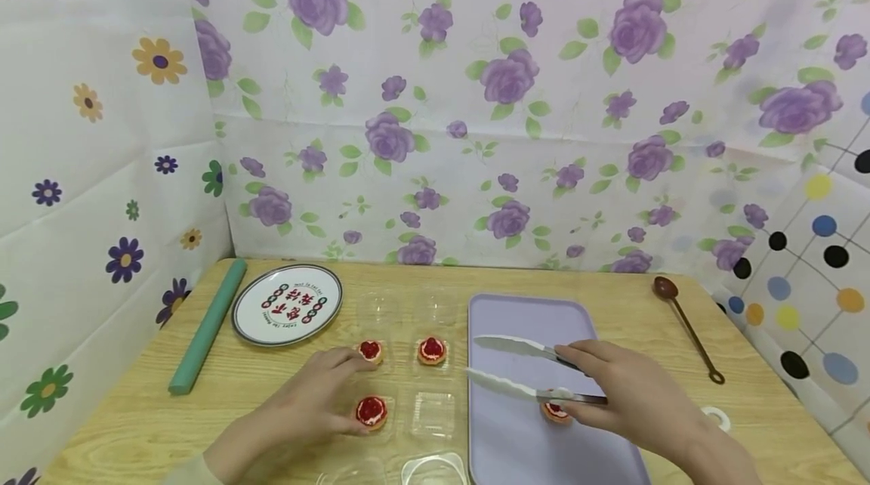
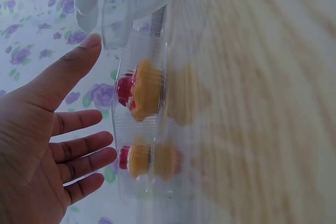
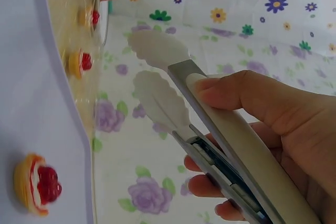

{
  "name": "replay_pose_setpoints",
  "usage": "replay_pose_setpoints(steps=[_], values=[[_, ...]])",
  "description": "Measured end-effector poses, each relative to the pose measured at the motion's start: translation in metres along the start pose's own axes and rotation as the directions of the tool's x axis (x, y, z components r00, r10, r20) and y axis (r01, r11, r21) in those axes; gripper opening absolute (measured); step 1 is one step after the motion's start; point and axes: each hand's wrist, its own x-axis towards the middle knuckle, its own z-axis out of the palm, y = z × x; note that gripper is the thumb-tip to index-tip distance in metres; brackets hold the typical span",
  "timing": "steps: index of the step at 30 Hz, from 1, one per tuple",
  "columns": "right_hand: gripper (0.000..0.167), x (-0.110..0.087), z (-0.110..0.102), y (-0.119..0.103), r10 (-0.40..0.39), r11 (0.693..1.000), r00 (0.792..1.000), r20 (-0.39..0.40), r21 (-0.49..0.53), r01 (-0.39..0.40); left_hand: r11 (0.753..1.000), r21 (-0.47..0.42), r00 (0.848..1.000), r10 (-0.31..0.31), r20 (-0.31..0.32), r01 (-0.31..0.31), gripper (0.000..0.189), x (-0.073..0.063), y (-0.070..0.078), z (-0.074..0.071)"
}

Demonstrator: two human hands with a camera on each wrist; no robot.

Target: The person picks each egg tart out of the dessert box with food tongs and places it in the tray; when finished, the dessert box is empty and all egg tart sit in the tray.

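Observation:
My right hand (image 1: 639, 402) grips a pair of tongs (image 3: 215, 124) with metal arms and white scalloped tips. The tips are spread apart above the purple tray (image 1: 489, 436), with nothing between them. Below the tongs, a red-topped tart (image 3: 39, 184) lies on the tray, partly hidden by the right hand in the head view. My left hand (image 1: 316, 394) has its fingers loosely extended beside a clear plastic container (image 1: 433, 415). Two tarts, one at the front left (image 1: 371, 412) and one behind it (image 1: 370, 351), are nearest its fingers. Another tart (image 1: 431, 351) sits in the back right compartment; the front right one holds none.
A white plate (image 1: 258, 322) with red writing and a green rolling stick (image 1: 209, 326) lie at the left. Raised clear lids (image 1: 435, 307) stand behind the tarts, and another clear container (image 1: 435, 468) is at the front edge. A brown ladle (image 1: 689, 330) lies at the right.

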Motion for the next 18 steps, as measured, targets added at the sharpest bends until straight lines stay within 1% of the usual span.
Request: replay_pose_setpoints(steps=[2,5,10,14,18], values=[[0.064,0.006,0.001,-0.005,-0.011,1.0,1.0,0.007,0.017,0.011,1.0,-0.009,1.0,-0.004,-0.001,0.004,0.077,-0.003,-0.002,0.0],[0.062,0.014,0.004,-0.014,-0.025,0.998,1.0,0.018,0.057,0.024,1.0,-0.012,1.0,0.004,-0.017,-0.004,0.076,-0.005,-0.006,-0.001],[0.055,0.026,0.011,-0.028,-0.07,0.99,0.998,-0.007,0.12,0.07,0.999,0.023,0.999,0.027,-0.044,-0.026,0.075,-0.009,-0.011,0.0],[0.055,0.036,0.015,-0.039,-0.101,0.982,0.995,0.008,0.16,0.099,0.998,0.034,0.998,0.048,-0.035,-0.047,0.072,-0.01,-0.015,0.001],[0.055,0.044,0.021,-0.048,-0.126,0.972,0.991,0.038,0.205,0.116,0.998,0.023,0.998,0.057,-0.022,-0.057,0.072,-0.011,-0.017,0.001]])
